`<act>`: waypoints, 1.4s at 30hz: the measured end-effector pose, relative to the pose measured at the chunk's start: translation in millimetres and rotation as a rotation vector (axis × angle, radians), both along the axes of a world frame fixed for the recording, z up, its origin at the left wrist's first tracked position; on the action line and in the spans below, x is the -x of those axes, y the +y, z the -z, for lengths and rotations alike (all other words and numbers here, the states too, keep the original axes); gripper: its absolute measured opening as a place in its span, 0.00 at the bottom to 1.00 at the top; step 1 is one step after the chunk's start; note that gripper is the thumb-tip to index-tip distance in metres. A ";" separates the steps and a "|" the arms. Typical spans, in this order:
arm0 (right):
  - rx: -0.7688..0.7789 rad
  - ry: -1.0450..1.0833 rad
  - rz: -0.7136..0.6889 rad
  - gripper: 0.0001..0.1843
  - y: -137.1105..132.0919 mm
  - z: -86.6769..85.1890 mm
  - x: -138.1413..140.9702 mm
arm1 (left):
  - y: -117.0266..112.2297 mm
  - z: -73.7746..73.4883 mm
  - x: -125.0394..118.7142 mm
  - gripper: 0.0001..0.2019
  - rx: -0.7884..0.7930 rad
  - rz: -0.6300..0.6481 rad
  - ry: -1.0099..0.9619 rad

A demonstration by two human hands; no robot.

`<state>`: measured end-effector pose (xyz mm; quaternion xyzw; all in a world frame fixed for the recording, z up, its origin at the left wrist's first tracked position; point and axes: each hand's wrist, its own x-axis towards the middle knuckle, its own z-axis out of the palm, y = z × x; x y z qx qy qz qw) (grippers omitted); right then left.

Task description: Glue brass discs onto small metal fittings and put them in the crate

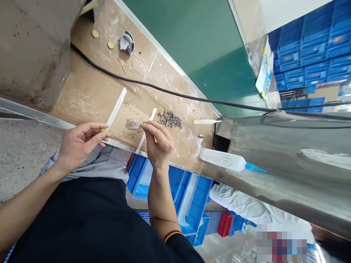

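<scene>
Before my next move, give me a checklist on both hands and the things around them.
1. Left hand gripping the small yellow round piece: ok, between thumb and fingers.
2. Right hand beside the small clear plastic container: ok.
3. Right fingertips holding a part: cannot tell, too small.
4. Pile of small shiny metal parts near the right hand: ok.
5. Long black cable apart from both hands: ok.
6. White plastic bottle with blue nozzle upright: not ok, on its side.

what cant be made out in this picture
All in the head view:
- shape of the small yellow piece: partly covered by the left hand
- whatever is at the tips of the right hand: too small
- label wording on the white bottle: too small
- full extent of the blue bins: partly hidden by the bench and right forearm
</scene>
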<state>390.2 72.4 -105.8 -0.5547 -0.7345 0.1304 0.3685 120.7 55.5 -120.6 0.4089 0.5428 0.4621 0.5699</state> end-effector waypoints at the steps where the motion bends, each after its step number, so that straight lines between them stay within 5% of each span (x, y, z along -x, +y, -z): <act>1: -0.008 -0.012 -0.003 0.12 0.0 -0.1 -0.1 | 0.1 -0.3 -0.1 0.09 0.003 0.001 0.001; 42: -0.110 0.005 0.051 0.11 7.9 -5.2 8.0 | -1.2 -3.0 1.0 0.10 0.010 0.032 0.045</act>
